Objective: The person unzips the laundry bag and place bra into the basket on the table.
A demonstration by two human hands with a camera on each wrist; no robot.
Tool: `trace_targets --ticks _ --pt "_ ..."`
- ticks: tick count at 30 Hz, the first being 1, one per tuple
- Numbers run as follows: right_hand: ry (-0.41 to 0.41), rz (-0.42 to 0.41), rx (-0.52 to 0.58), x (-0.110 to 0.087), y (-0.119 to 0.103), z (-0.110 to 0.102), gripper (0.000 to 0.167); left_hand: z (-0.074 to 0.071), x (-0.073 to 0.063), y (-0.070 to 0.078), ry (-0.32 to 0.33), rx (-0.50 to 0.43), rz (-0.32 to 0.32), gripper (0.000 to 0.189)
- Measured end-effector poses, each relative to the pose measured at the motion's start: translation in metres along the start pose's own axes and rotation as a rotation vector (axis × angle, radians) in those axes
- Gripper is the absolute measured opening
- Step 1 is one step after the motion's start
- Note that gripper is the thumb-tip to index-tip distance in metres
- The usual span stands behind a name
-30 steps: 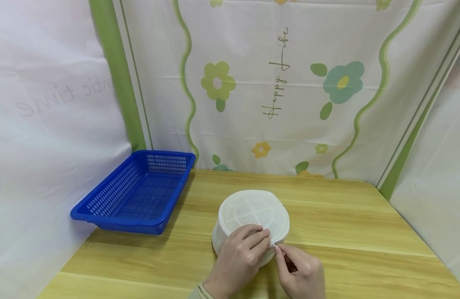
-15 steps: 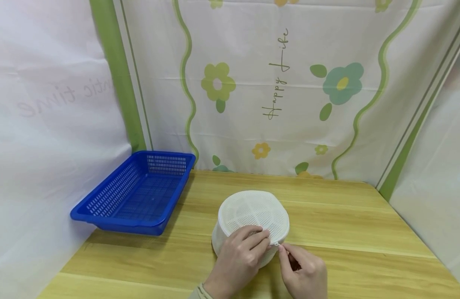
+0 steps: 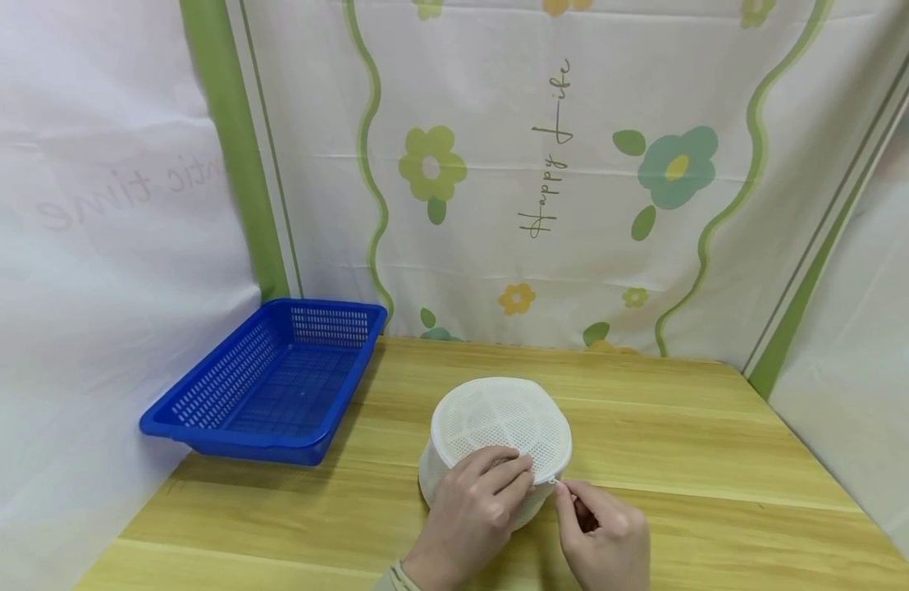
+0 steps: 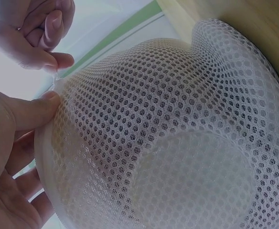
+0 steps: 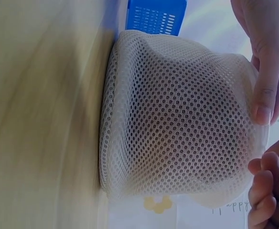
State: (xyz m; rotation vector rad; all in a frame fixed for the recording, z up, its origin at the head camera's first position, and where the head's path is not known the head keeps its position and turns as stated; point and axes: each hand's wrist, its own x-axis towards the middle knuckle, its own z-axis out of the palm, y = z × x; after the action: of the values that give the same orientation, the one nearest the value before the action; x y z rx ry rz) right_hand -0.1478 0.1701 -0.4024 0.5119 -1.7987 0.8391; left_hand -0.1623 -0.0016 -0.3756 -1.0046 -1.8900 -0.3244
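Observation:
A round white mesh laundry bag (image 3: 509,419) stands upright on the wooden table, its flat mesh top facing up with a zipper round the rim. My left hand (image 3: 477,509) grips the near rim, fingers over the top and thumb on the side, as the left wrist view shows with the thumb pressed at the edge of the mesh (image 4: 177,114). Just to its right, my right hand (image 3: 605,529) pinches the small white zipper pull (image 3: 554,482) between thumb and forefinger. The right wrist view shows the mesh side wall (image 5: 182,114) bulging, with both hands at its rim.
A blue plastic basket (image 3: 277,447) with slotted walls sits at the table's left back. Behind the wooden table (image 3: 705,460) hangs a white flowered curtain (image 3: 499,164), and white cloth also closes off the left and right sides.
My right hand has moved a little to the right along the rim, drawing the zipper pull with it. The left hand and the bag stay in place.

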Motion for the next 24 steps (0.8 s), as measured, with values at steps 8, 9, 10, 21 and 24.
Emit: trace_targets --ticks 8,9,10,21,24 --pt "-0.076 0.044 0.02 -0.0052 0.0044 0.0 0.013 -0.0007 -0.0003 -0.0001 -0.009 -0.006 -0.013 0.035" --pt "-0.082 0.042 0.021 -0.0057 0.0052 0.0 0.014 -0.0008 -0.0002 0.0 -0.009 -0.006 -0.014 0.035" --pt "-0.087 0.041 0.022 -0.0065 0.0058 0.0 0.014 -0.0008 -0.0002 0.0 -0.009 -0.007 -0.015 0.035" --pt "-0.179 -0.006 0.015 -0.0098 0.0066 0.0022 0.016 -0.0002 -0.0007 0.0008 -0.026 -0.025 -0.02 0.016" --pt "-0.187 -0.024 0.041 -0.0098 0.0054 0.0024 0.015 -0.0004 -0.0006 0.0009 -0.04 -0.032 -0.024 0.01"
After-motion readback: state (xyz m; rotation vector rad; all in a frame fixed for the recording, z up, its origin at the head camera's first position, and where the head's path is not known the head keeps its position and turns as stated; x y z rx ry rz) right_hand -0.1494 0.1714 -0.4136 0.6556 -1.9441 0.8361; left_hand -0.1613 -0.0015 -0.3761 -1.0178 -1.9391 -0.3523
